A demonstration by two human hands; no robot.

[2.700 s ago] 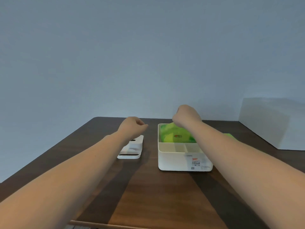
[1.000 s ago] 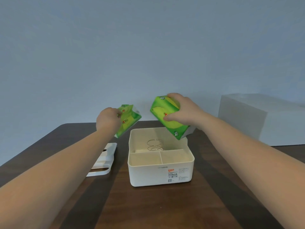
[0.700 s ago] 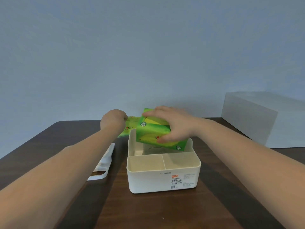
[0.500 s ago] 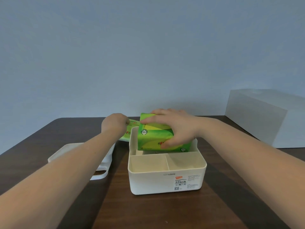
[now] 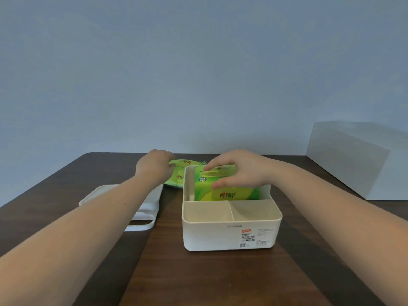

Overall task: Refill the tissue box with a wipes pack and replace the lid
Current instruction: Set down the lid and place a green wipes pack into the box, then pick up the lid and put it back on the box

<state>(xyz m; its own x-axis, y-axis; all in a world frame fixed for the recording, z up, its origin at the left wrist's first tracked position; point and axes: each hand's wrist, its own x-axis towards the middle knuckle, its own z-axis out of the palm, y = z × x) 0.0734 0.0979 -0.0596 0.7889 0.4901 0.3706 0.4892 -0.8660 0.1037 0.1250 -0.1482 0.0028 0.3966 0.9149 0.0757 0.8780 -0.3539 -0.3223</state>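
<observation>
1. Two hands work: my right hand (image 5: 240, 171) grips the wipes pack (image 5: 223, 191), tilted inside the tissue box (image 5: 229, 226) rear compartment, gap at its left wall.
2. My left hand (image 5: 154, 167) holds a second pack (image 5: 176, 177) on the table (image 5: 167, 272) behind-left of the box.
3. The lid (image 5: 145, 219) lies left, under my forearm.

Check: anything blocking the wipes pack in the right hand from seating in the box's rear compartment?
Nothing visible. The right hand holds the wipes pack already partly down inside the tissue box, in its rear compartment. The lid lies on the table to the left, off the opening. The compartment's floor is hidden.
</observation>
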